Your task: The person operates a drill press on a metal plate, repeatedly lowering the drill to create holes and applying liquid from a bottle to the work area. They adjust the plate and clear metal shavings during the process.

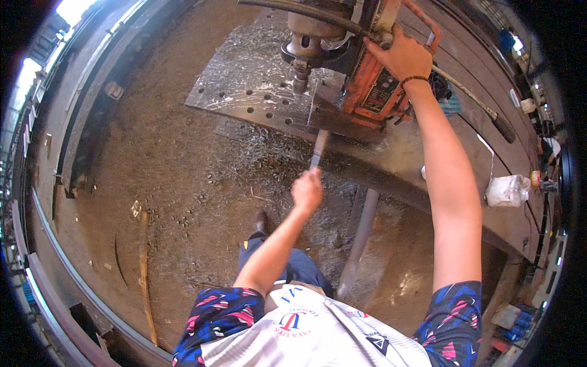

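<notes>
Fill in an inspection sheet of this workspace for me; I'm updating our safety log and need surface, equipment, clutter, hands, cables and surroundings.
Surface: steel plate with drilled holes, strewn with metal shavings.
Equipment: orange drill press; slim flat tool, blurred, exact type unclear.
Clutter: shavings also on the brown floor, with a wooden strip; translucent plastic bottle at right.
Hands: left hand grips the flat tool, its far end at the drill's base, contact unclear; bare right hand on the drill's upper part, fingers partly hidden.
Cables: dark cable or hose across the drill's top.
Surroundings: long steel beam at left.
</notes>
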{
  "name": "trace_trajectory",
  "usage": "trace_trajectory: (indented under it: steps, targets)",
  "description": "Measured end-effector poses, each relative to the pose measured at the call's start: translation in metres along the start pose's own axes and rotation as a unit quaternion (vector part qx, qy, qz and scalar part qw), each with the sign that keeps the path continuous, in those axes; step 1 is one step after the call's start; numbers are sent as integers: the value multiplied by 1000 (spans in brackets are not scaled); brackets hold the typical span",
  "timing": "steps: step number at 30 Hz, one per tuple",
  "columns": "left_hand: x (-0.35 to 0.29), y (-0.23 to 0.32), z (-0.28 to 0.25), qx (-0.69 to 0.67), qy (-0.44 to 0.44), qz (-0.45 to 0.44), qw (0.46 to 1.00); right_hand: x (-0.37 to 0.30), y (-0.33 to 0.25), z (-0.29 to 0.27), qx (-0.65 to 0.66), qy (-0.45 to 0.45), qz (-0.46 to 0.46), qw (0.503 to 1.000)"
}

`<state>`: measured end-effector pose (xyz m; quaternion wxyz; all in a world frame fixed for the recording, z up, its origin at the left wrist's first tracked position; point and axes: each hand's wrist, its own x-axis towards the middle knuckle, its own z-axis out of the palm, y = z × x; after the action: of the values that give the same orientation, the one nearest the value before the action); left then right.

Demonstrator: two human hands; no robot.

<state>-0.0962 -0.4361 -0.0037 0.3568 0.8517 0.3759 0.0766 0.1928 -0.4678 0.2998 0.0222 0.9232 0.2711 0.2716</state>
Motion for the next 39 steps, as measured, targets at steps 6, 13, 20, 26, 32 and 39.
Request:
trace_trajectory:
  steps: [6,13,20,26,32,39]
  targets:
    - [-6,90,61,-52,-154,63,985,-1,-14,-8,-2,4,0,1000]
    - [75,-14,-37,171,-33,-85,981,-7,-6,-12,13,-5,6,1000]
    - [104,-99,-121,-23,229,-77,970,0,-3,1,8,18,-9,1000]
    - [55,23,13,-240,-59,-153,957,2,-7,-4,22,-6,-2,1000]
    - [30,46,46,-199,-61,10,978,0,-9,-7,2,-3,-5,1000]
    - [50,20,-5,-251,-6,-82,965,-4,-6,-5,-8,-15,9,1000]
